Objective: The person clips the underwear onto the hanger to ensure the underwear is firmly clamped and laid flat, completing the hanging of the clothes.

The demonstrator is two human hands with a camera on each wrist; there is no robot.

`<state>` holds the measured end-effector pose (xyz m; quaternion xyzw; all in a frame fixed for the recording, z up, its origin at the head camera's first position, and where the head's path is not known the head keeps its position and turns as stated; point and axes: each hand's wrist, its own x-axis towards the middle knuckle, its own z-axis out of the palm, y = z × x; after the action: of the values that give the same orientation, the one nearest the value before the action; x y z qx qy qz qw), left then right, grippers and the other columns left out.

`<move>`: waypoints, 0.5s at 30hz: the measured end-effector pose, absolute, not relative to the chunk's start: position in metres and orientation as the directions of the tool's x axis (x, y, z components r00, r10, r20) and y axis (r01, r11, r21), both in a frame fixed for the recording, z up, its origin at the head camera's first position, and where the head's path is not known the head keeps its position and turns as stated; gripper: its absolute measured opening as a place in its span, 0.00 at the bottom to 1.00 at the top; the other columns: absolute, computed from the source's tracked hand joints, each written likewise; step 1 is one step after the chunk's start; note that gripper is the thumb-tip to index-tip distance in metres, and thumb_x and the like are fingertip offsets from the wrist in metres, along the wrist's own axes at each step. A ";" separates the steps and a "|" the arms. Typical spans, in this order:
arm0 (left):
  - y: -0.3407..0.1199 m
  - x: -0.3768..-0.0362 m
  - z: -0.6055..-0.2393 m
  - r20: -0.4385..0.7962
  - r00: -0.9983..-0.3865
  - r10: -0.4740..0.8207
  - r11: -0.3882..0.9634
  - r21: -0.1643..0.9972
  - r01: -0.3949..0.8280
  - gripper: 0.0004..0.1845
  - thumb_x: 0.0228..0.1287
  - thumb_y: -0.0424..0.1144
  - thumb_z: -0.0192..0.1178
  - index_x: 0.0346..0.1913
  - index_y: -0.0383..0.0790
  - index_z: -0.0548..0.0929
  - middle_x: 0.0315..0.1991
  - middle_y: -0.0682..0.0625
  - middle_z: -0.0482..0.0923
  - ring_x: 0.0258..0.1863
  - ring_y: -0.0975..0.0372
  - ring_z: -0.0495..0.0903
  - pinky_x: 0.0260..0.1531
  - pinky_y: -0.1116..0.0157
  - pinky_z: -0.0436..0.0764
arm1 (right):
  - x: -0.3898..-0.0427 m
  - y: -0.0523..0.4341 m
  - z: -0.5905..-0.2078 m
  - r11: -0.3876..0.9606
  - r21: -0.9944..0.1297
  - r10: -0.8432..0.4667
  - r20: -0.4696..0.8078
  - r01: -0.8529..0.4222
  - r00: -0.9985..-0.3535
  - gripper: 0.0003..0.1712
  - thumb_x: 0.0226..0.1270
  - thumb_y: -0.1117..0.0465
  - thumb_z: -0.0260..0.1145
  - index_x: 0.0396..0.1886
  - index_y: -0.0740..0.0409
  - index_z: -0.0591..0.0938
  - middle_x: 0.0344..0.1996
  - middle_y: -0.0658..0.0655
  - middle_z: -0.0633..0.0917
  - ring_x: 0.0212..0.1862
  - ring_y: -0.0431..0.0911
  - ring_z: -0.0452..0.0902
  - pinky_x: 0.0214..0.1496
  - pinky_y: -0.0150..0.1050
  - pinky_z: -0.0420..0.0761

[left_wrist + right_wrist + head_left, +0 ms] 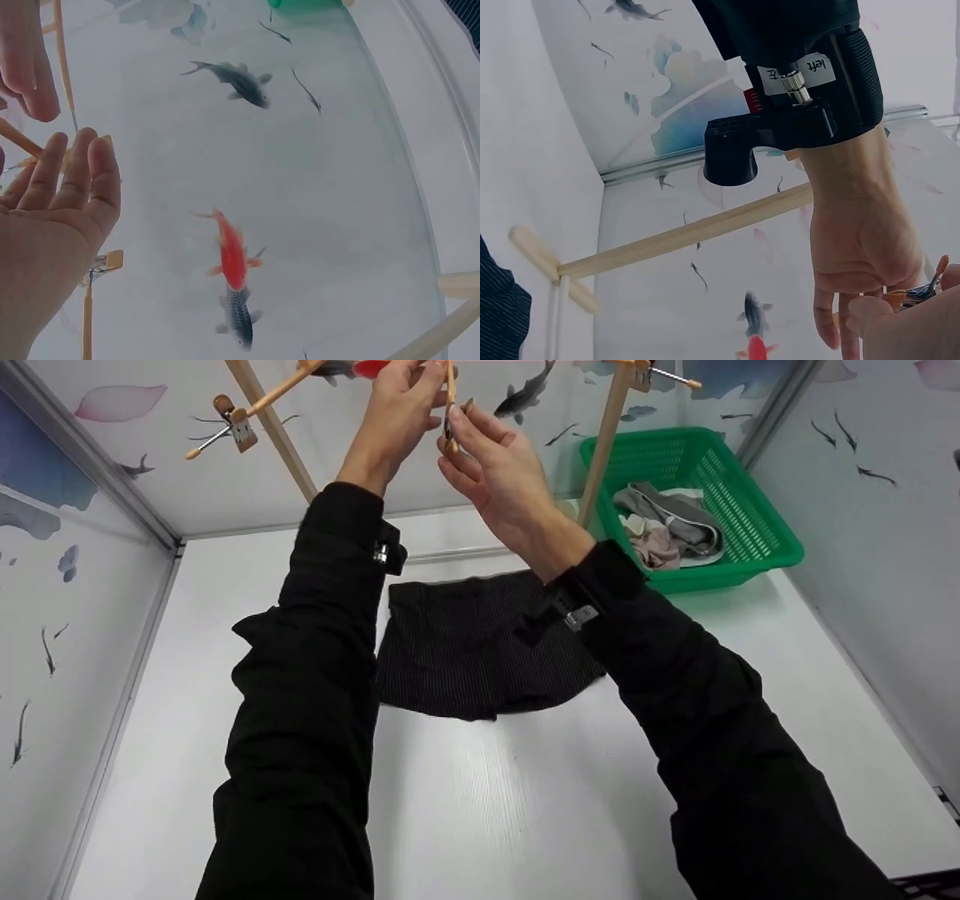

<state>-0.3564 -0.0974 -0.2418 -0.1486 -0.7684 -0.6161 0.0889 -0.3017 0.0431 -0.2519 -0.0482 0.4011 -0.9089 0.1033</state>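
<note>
My left hand [397, 420] is at the top of the head view and grips a wooden clip hanger [451, 386], its fingertips partly hidden. Just to the right, my right hand [499, 465] pinches the small wood-and-metal clip [451, 439] at the hanger's lower end. The right wrist view shows that clip [919, 296] near the fingers of both hands. Below the hands, dark pinstriped shorts [465, 649] lie flat on the white table [450, 787], partly covered by the right sleeve.
Other hanger ends with clips hang at the left [240, 426] and the right [641, 375]. Wooden rack posts [611, 427] stand behind the hands. A green basket [772, 544] with grey and beige garments [667, 521] stands at the back right. Patterned walls enclose the table.
</note>
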 end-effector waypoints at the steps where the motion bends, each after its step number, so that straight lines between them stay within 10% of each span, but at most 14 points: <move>1: -0.096 -0.356 -0.242 0.327 -0.938 0.117 0.184 0.921 0.344 0.23 0.82 0.41 0.47 0.74 0.41 0.67 0.67 0.47 0.75 0.62 0.60 0.77 0.58 0.64 0.75 | -0.301 0.043 -0.252 -0.656 -0.740 -0.234 0.009 0.151 -0.972 0.10 0.74 0.66 0.64 0.51 0.65 0.81 0.38 0.58 0.83 0.38 0.48 0.80 0.44 0.36 0.83; 15: -0.087 -0.355 -0.240 0.359 -0.929 0.093 0.032 0.931 0.363 0.20 0.80 0.34 0.50 0.70 0.35 0.70 0.62 0.43 0.75 0.60 0.56 0.75 0.58 0.70 0.75 | -0.298 0.049 -0.254 -0.602 -0.797 -0.276 0.141 0.056 -0.951 0.26 0.68 0.77 0.64 0.65 0.69 0.74 0.50 0.63 0.83 0.45 0.48 0.82 0.51 0.38 0.82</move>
<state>-0.3555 -0.0865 -0.2397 -0.1601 -0.7113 -0.6771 0.0996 -0.2976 0.0491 -0.2540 -0.1258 0.4363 -0.8860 0.0935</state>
